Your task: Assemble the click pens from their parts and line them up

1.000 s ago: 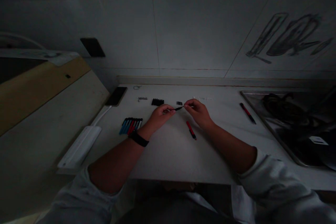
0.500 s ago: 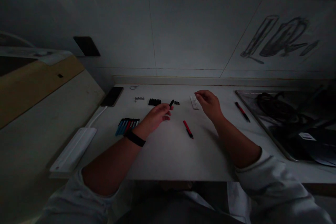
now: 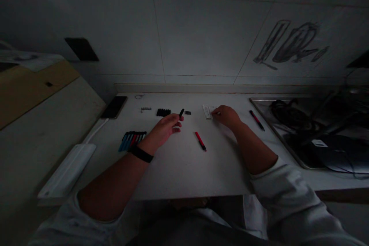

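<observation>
Left hand (image 3: 167, 125): beyond and to the left of the red pen (image 3: 200, 141), with grip closed on a black tube, remaining fingers curled loosely
Black tube (image 3: 181, 113): beyond the red pen and a little left, pinched between thumb and fingers, tilted with one end up
Right hand (image 3: 226, 115): beyond and to the right of the red pen, fingertips drawn together just beside the white sticks, cannot tell whether grasping anything
White sticks (image 3: 206, 112): lying side by side beyond the red pen
Red pen: lying slanted on the tabletop (image 3: 184, 173), untouched, near both hands
Small dark pieces (image 3: 187, 112): beyond the red pen, slightly left
Black caps (image 3: 163, 112): set in a row, beyond and left of the red pen
Springs (image 3: 146, 109): farther left of the red pen than the black caps
Coloured tubes (image 3: 132, 140): laid together, well left of the red pen
Second pen (image 3: 256, 120): red and black, well right of the red pen
</observation>
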Motion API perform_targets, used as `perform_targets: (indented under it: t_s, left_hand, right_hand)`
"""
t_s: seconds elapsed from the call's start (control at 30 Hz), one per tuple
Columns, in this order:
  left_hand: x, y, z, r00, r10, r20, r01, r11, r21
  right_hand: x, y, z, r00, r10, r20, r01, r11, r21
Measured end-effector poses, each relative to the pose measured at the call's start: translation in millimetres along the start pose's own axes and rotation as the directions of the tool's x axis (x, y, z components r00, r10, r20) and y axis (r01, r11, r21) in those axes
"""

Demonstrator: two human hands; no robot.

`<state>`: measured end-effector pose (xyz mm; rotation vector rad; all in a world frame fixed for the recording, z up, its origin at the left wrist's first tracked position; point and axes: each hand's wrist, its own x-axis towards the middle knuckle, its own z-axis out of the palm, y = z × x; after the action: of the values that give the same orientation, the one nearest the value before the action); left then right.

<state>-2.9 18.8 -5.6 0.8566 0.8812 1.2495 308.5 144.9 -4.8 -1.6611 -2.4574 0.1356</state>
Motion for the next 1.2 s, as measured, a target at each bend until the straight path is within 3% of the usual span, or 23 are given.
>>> perform_targets:
  t_s: [0.27, 0.5, 0.67, 0.77, 0.87, 1.0, 1.1, 1.2]
  left_hand:
    - [-0.2, -1.0, -1.6, 1.0, -0.005, 0.017, 0.005, 1.0, 0.0]
    - [0.1, 0.5, -1.3, 1.0, -0.011, -0.018, 0.011, 0.999, 0.042]
    - [2.7, 1.0, -2.0, 0.996, 0.058, -0.07, -0.048, 0.989, 0.141]
    - [4.7, 0.4, -2.6, 0.987, 0.124, -0.097, -0.094, 0.957, 0.273]
    - [6.3, -0.5, -3.8, 0.969, 0.231, -0.091, -0.158, 0.856, 0.492]
    - [6.4, -1.5, -5.0, 0.921, 0.39, 0.013, -0.264, 0.6, 0.755]
    - [4.5, -1.3, -4.0, 0.902, 0.419, 0.099, -0.316, 0.488, 0.813]
    - [2.6, -1.0, -2.5, 0.896, 0.424, 0.135, -0.341, 0.459, 0.82]
  right_hand:
    - [-5.5, -0.1, -14.2, 0.993, -0.002, 0.116, 0.015, 0.994, -0.106]
    - [-16.1, -8.7, -21.4, 0.964, -0.12, 0.238, 0.169, 0.965, -0.199]
    - [-16.6, -18.7, -22.7, 0.953, -0.209, 0.22, 0.22, 0.975, -0.027]
    - [-16.6, -29.4, -26.7, 0.944, -0.292, 0.152, 0.272, 0.952, 0.141]
    - [-18.0, -43.8, -28.6, 0.939, -0.345, 0.008, 0.327, 0.899, 0.291]
    - [-21.0, -60.7, -24.9, 0.903, -0.389, -0.184, 0.43, 0.82, 0.377]
    - [-23.8, -68.4, -21.1, 0.866, -0.418, -0.273, 0.496, 0.78, 0.381]
    - [-26.1, -72.4, -19.0, 0.854, -0.429, -0.293, 0.516, 0.772, 0.371]
